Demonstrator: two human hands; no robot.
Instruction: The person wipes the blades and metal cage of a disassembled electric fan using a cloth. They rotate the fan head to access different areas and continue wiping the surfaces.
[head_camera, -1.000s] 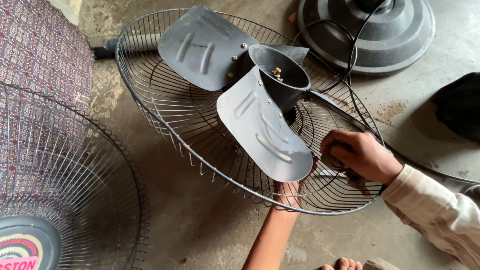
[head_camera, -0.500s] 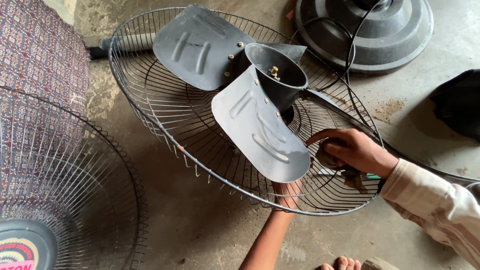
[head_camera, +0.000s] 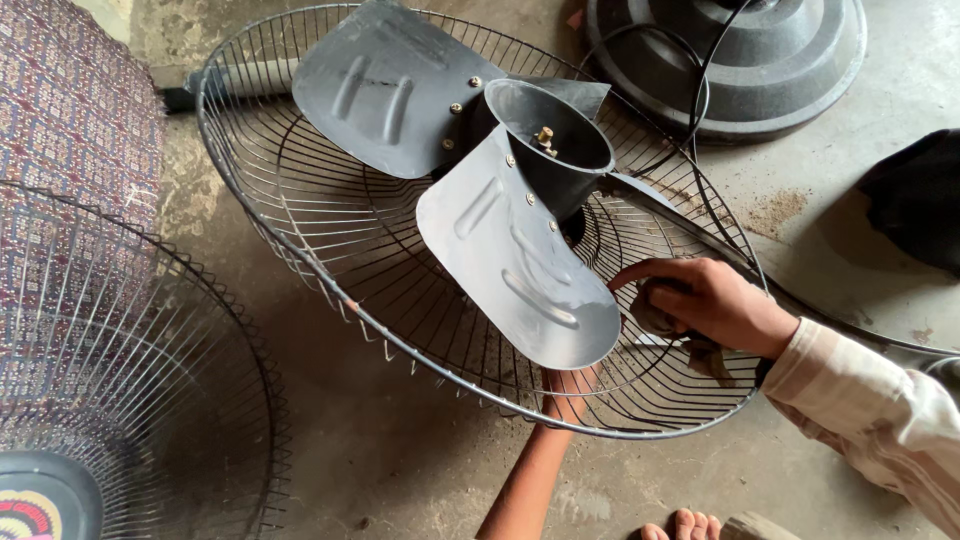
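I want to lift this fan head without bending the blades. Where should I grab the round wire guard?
Probably the thick outer rim of the round wire guard, from underneath at the near edge, where the left hand already supports it. The rim is the stoutest wire; the grey metal blades overhang the thin inner spokes.

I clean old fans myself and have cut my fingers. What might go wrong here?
The right hand presses a cloth inside the wire guard right beside a metal blade; if the blades turn, the edge may strike the fingers. The left hand props the tilted guard from below, so it might slip.
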